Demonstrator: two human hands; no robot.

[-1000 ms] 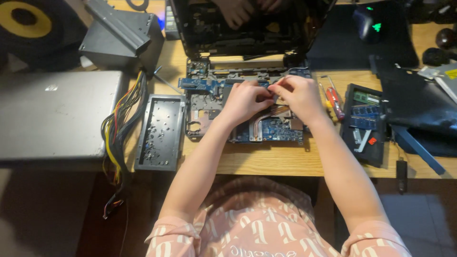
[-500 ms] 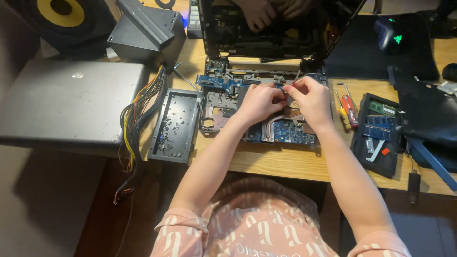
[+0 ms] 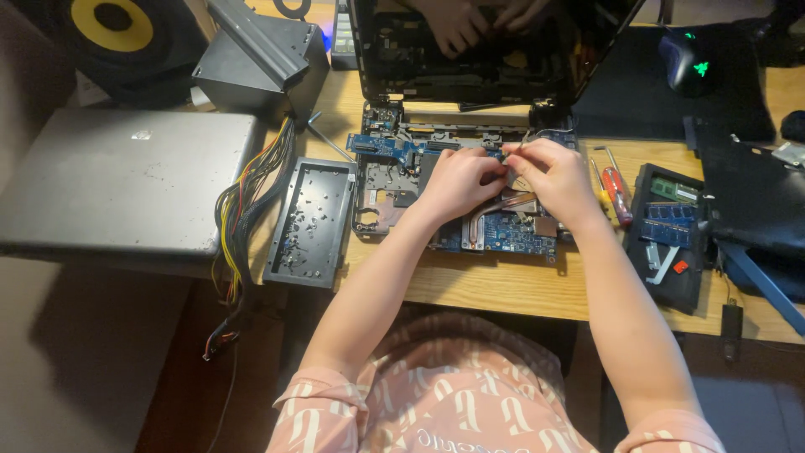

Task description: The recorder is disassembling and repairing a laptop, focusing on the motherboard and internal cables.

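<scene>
Blue laptop circuit board [image 3: 495,231] with copper heat pipes lies on the wooden surface [image 3: 503,289], just below the black opened laptop shell [image 3: 486,63]. Both hands meet over the board's upper middle: left hand [image 3: 457,180] curled, pressing down; right hand [image 3: 558,176] pinching something small and thin, too small to identify. Judging from this, steady pressure and a straight, gentle pull would spare the part.

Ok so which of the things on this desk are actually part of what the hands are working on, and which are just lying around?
In use:
left hand
right hand
blue circuit board
copper heat pipe

Lying about:
closed grey laptop
black screw tray
power supply box with coloured wires
red screwdriver
tray of memory sticks
computer mouse
speaker
</scene>
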